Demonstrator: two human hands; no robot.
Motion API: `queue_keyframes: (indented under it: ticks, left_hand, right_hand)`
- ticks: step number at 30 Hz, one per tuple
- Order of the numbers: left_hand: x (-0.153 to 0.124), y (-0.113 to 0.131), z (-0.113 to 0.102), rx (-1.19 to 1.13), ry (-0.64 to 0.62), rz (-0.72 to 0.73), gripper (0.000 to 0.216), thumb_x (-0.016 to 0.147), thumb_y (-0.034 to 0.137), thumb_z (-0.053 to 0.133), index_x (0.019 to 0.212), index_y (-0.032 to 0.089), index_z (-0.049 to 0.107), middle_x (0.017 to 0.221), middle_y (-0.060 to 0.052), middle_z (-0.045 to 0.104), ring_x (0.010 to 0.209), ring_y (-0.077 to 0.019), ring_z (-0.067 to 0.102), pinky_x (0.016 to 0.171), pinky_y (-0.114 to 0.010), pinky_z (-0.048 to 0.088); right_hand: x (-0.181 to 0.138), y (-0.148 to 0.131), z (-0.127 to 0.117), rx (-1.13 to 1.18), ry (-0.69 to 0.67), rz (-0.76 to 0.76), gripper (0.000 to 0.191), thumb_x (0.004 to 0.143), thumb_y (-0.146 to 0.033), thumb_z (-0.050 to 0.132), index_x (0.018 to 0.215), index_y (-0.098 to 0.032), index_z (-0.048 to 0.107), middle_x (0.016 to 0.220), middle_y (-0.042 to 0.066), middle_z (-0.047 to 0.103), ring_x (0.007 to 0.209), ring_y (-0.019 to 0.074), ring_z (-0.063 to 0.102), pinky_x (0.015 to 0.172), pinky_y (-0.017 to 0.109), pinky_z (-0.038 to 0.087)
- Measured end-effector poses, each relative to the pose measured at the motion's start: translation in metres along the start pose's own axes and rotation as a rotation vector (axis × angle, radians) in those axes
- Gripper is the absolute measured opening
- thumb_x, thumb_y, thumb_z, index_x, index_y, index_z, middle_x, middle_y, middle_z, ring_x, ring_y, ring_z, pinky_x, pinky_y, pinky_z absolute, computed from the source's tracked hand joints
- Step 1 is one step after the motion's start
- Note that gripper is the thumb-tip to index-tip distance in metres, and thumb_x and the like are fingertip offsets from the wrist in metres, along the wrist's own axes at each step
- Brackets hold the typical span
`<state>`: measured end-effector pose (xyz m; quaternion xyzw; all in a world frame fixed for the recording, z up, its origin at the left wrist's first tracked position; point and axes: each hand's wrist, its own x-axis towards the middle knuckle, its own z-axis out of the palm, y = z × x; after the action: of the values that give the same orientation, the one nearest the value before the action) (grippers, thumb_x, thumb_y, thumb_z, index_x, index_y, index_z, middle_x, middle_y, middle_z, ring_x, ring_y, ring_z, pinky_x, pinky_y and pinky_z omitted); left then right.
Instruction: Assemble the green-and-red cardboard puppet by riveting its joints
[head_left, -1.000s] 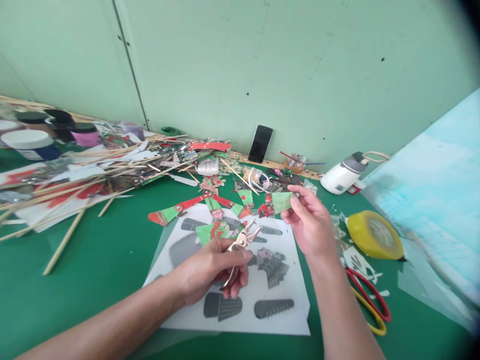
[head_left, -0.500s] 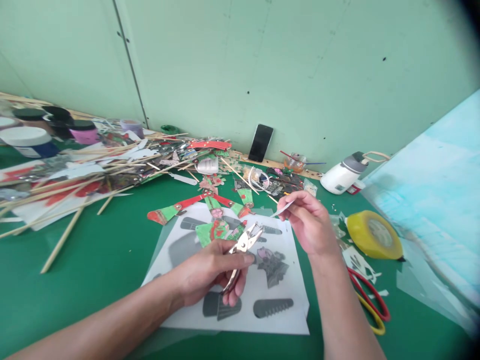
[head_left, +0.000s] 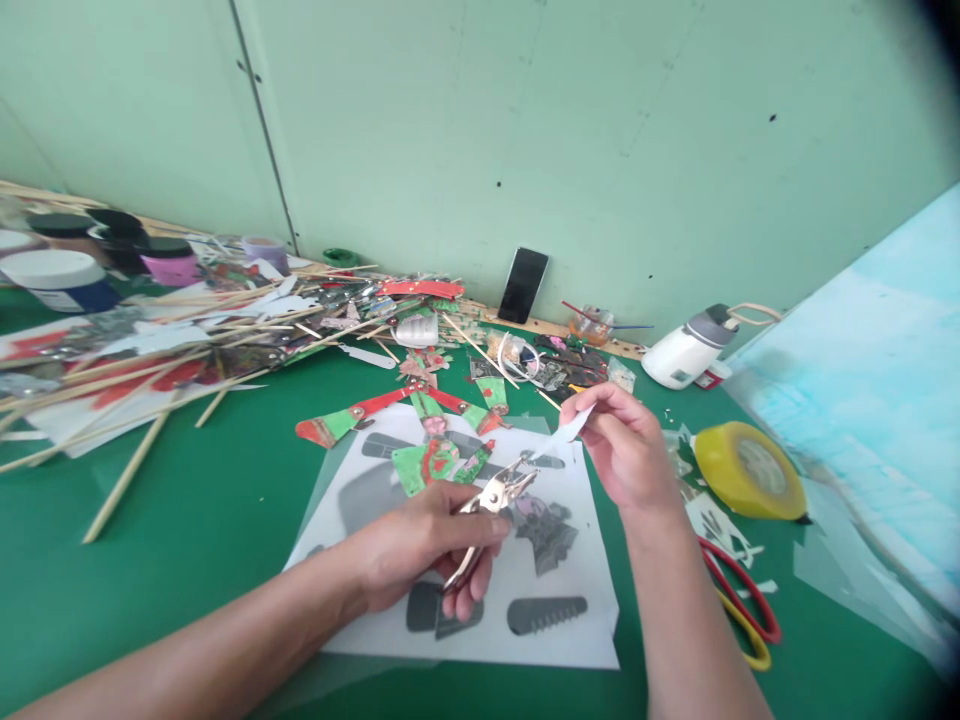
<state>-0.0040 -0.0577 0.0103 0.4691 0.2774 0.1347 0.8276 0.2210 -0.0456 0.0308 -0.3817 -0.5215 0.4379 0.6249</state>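
Observation:
My left hand (head_left: pixel 442 540) is wrapped round the handles of a metal hole punch (head_left: pixel 493 496), its jaws pointing up and right. Between thumb and fingers, my right hand (head_left: pixel 622 445) pinches a small pale cut-out piece (head_left: pixel 564 434). The lower end of that piece is at the jaws of the punch; I cannot tell whether it lies between them. Under both hands lies a white printed sheet (head_left: pixel 555 640) with grey shapes. Painted red and green jointed puppet parts (head_left: pixel 424 465) rest at the sheet's upper edge.
Wooden sticks and cut-outs (head_left: pixel 172 350) pile up at the left, near paint jars (head_left: pixel 56 280). A phone (head_left: pixel 523 285) leans on the wall. On the right are a white bottle (head_left: pixel 679 355), a yellow tape roll (head_left: pixel 750 470) and scissors with red and yellow handles (head_left: pixel 750 600).
The pale piece has turned in my right hand and come down to the punch's jaws. My left hand has tilted the punch slightly to the right.

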Motion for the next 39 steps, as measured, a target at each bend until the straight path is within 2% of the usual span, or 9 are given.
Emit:
queue_keyframes:
  ticks: [9, 19, 23, 28, 34, 39]
  left_hand:
    - [-0.0013, 0.0002, 0.0011, 0.058, 0.038, 0.022, 0.031, 0.082, 0.038, 0.058, 0.062, 0.014, 0.057, 0.052, -0.002, 0.060, 0.041, -0.0107, 0.052, 0.043, -0.023, 0.036]
    - [-0.0006, 0.0009, 0.0035, 0.117, 0.106, 0.044, 0.034, 0.081, 0.043, 0.056, 0.061, 0.015, 0.056, 0.053, -0.002, 0.059, 0.045, -0.0114, 0.052, 0.048, -0.025, 0.039]
    - [0.0028, -0.0008, 0.0034, 0.220, 0.209, 0.026, 0.033, 0.076, 0.045, 0.059, 0.060, 0.017, 0.050, 0.052, 0.000, 0.057, 0.046, -0.0118, 0.051, 0.050, -0.026, 0.040]
    - [0.0064, -0.0048, -0.0006, 0.440, 0.358, 0.088, 0.029, 0.077, 0.042, 0.056, 0.063, 0.019, 0.049, 0.055, 0.002, 0.055, 0.051, -0.0113, 0.048, 0.052, -0.025, 0.037]
    - [0.0049, -0.0042, 0.0006, 0.488, 0.407, 0.091, 0.029, 0.078, 0.043, 0.054, 0.063, 0.019, 0.046, 0.055, 0.003, 0.051, 0.052, -0.0103, 0.043, 0.051, -0.025, 0.033]
    - [0.0081, -0.0090, -0.0024, 0.477, 0.402, 0.123, 0.029, 0.079, 0.044, 0.053, 0.065, 0.019, 0.047, 0.056, 0.002, 0.054, 0.053, -0.0111, 0.045, 0.052, -0.024, 0.034]
  right_hand:
    - [0.0009, -0.0033, -0.0039, -0.020, 0.077, -0.047, 0.014, 0.071, -0.007, 0.052, 0.072, -0.019, 0.060, 0.067, 0.001, 0.063, 0.060, 0.0134, 0.052, 0.054, 0.026, 0.038]
    - [-0.0021, -0.0007, -0.0002, -0.068, 0.014, -0.046, 0.019, 0.073, -0.004, 0.049, 0.072, -0.018, 0.061, 0.071, 0.002, 0.064, 0.062, 0.0136, 0.053, 0.059, 0.028, 0.039]
    - [-0.0033, -0.0007, -0.0001, -0.070, -0.018, -0.052, 0.019, 0.073, -0.003, 0.048, 0.073, -0.018, 0.061, 0.074, 0.003, 0.064, 0.066, 0.0149, 0.053, 0.059, 0.028, 0.036]
    - [-0.0034, -0.0018, -0.0009, -0.068, -0.064, -0.099, 0.018, 0.075, -0.005, 0.049, 0.072, -0.019, 0.061, 0.074, 0.004, 0.064, 0.070, 0.0176, 0.055, 0.060, 0.030, 0.036]
    - [-0.0037, -0.0012, -0.0011, -0.092, -0.070, -0.139, 0.020, 0.074, -0.005, 0.050, 0.073, -0.020, 0.063, 0.074, 0.003, 0.063, 0.066, 0.0159, 0.054, 0.055, 0.028, 0.036]
    - [-0.0045, -0.0055, -0.0009, -0.149, -0.031, -0.121, 0.017, 0.073, -0.008, 0.053, 0.074, -0.021, 0.065, 0.076, 0.003, 0.065, 0.069, 0.0168, 0.057, 0.061, 0.030, 0.041]
